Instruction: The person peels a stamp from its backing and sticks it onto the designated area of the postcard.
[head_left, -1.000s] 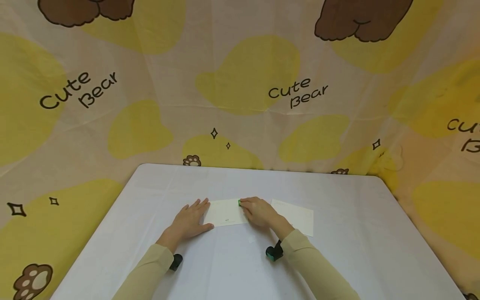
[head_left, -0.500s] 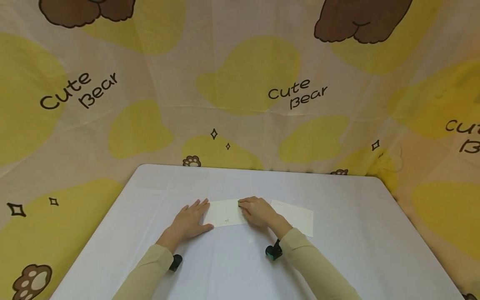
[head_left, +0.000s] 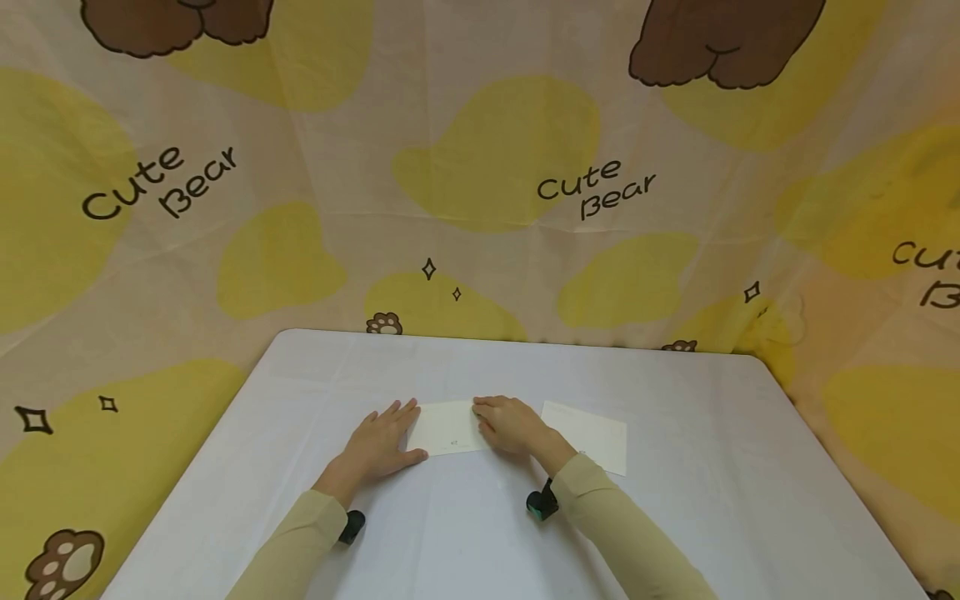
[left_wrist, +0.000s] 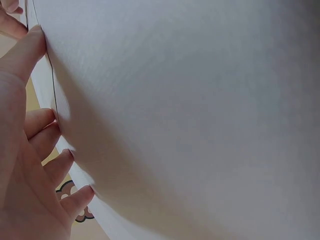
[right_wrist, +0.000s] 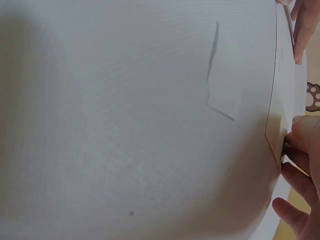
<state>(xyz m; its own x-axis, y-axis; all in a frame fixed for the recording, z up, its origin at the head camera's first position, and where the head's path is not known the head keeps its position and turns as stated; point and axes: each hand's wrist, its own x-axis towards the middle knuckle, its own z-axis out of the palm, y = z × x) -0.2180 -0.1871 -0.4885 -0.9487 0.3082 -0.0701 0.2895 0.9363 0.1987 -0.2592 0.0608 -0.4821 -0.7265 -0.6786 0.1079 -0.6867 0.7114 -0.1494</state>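
A white paper sheet (head_left: pixel 446 427) with a small mark near its front edge lies flat on the table. My left hand (head_left: pixel 378 439) rests with spread, straight fingers on its left end; the left wrist view shows the fingertips (left_wrist: pixel 82 197) along the surface. Curled over the sheet's right end is my right hand (head_left: pixel 513 425), its fingers pinching a small thing (right_wrist: pixel 284 150). That thing looks dark in the right wrist view, mostly hidden by the fingers; it showed a green end in earlier frames. I cannot tell its kind.
A second white sheet (head_left: pixel 603 437) lies at an angle on the right, partly behind the right wrist. In the right wrist view a pale patch (right_wrist: pixel 225 80) with grey edges shows on the white table (head_left: pixel 442 542). A bear-print cloth (head_left: pixel 495 150) hangs behind the table.
My right hand has slid slightly left along the sheet, and the green end at its fingertips is now hidden in the head view. The left hand stays in place.
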